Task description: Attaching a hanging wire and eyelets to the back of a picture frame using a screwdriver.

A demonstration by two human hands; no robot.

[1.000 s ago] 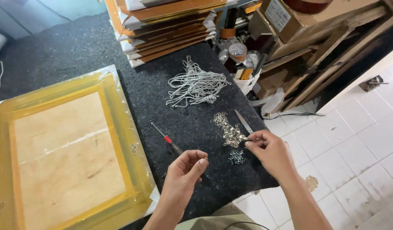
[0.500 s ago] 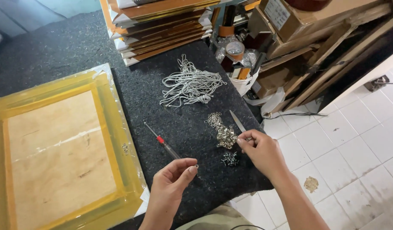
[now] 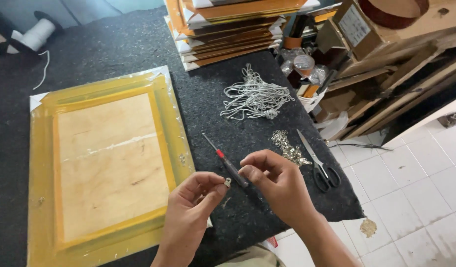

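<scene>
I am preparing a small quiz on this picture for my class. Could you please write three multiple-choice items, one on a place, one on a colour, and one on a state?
1. Where do the scissors lie?
A. On the wooden panel
B. On the dark mat, right of the pile of small metal parts
C. On the tiled floor

2. What colour is the band on the screwdriver?
A. Red
B. Blue
C. Green

3. How does the left hand hold the small metal piece?
A. Flat on the open palm
B. In a closed fist
C. Pinched at the fingertips

Answers:
1 B, they rest on the mat beside the pile of small metal parts.
2 A, a red band shows mid-shaft.
3 C, fingertips grip it.
</scene>
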